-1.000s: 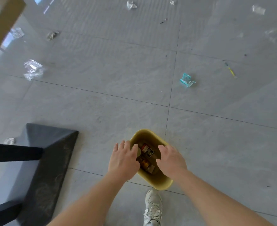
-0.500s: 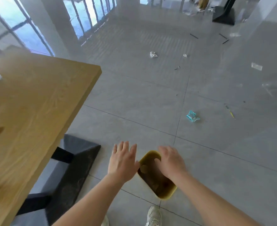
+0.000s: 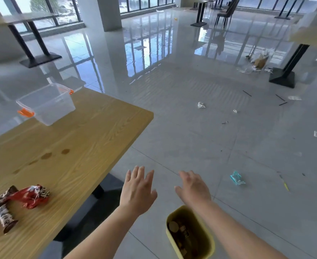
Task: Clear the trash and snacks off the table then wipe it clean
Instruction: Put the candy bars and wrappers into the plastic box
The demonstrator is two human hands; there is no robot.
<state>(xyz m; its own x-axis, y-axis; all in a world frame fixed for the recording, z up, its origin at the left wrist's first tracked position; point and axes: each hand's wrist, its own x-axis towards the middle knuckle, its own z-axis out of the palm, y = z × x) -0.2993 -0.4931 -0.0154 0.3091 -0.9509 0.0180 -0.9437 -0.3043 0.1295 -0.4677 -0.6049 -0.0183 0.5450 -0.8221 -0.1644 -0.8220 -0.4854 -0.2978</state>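
Head view: left hand (image 3: pixel 138 191) and right hand (image 3: pixel 194 187) spread empty; crumpled red-and-brown snack wrappers (image 3: pixel 30 198) lie on wooden table (image 3: pixel 79 143).

This looks like a large canteen or dining hall. Just left of the left hand (image 3: pixel 137 191) stands a wooden table (image 3: pixel 90 131) on a black base (image 3: pixel 90 208). Similar pedestal tables (image 3: pixel 32 38) and dark chairs (image 3: pixel 226 12) stand far beyond both hands. Far ahead of the right hand (image 3: pixel 193 187), tall windows (image 3: pixel 146 2) and a wide pillar (image 3: pixel 105 12) border a glossy grey tiled floor (image 3: pixel 191 137).
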